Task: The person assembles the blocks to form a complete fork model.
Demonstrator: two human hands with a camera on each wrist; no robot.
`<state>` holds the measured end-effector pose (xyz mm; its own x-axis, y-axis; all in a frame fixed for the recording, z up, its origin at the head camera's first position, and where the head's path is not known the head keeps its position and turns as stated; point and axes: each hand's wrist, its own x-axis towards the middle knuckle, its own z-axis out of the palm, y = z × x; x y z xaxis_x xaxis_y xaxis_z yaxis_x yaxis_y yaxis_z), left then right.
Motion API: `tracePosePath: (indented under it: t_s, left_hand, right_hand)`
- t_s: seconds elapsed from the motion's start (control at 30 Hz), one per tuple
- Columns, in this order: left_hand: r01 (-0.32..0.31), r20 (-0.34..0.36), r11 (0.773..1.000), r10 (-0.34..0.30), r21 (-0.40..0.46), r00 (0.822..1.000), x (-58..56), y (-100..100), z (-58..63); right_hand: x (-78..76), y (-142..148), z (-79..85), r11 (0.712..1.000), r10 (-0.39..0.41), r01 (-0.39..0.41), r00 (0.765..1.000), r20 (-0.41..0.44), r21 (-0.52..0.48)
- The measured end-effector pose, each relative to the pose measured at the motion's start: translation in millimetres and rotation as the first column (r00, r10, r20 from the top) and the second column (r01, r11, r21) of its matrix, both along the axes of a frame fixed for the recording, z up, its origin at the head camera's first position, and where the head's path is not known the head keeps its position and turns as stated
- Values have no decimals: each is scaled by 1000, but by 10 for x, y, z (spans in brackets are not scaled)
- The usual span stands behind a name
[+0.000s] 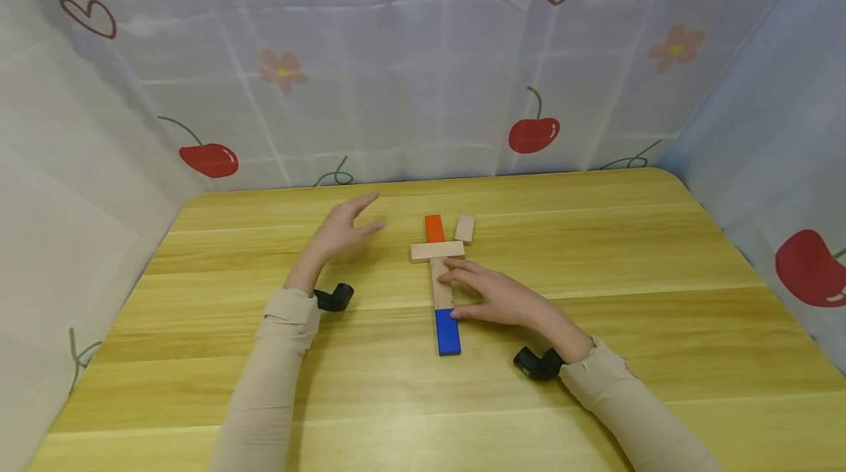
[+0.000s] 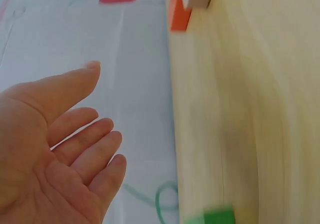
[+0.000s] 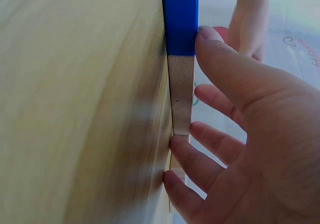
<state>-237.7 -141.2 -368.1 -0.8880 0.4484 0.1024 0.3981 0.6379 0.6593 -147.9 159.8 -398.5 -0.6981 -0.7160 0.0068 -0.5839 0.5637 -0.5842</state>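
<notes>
Several wooden blocks lie on the table in a cross shape. From near to far run a blue block [image 1: 448, 336], a plain wood stretch [image 1: 441, 297] and an orange block [image 1: 434, 228], with a plain crosspiece [image 1: 426, 252] lying sideways below the orange one. My right hand [image 1: 505, 299] reaches over the stem from the right, its thumb at the blue block's edge and its loosely bent fingertips along the plain wood. Left of the blocks, my left hand [image 1: 338, 230] is raised with spread fingers and holds nothing; its palm shows in the left wrist view.
A small plain block [image 1: 465, 228] sits right beside the orange one. In the left wrist view, part of a green object [image 2: 219, 217] shows at the bottom edge. Printed curtains [image 1: 410, 90] stand behind the wooden table [image 1: 370, 398]. Black wrist devices [image 1: 538, 364] hang under both wrists.
</notes>
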Motion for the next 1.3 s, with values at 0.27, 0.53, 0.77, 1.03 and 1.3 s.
tracePosePath:
  t_s: [0.27, 0.53, 0.77, 1.03, 1.3]
  left_hand:
    - [-152, 86, 987, 147, 50, 985, 121, -695, -88]
    - [-153, 212, 988, 151, -7, 965, 118, -915, -239]
    - [-103, 223, 994, 106, -25, 969, 110, -982, -320]
    - [-117, 218, 993, 117, -16, 969, 113, -976, -344]
    - [-186, 164, 978, 168, 98, 972, 147, -886, -375]
  right_hand:
    - [2, -3, -9, 1000, -5, 5, 1000, -9, 9]
    - [13, -8, 10, 1000, -4, 4, 1000, 6, 0]
    - [-3, -4, -3, 1000, -7, 7, 1000, 6, 4]
    - [-9, -10, 4, 1000, -7, 7, 1000, 6, -4]
    - [-2, -7, 6, 1000, -10, 10, 1000, 13, -2]
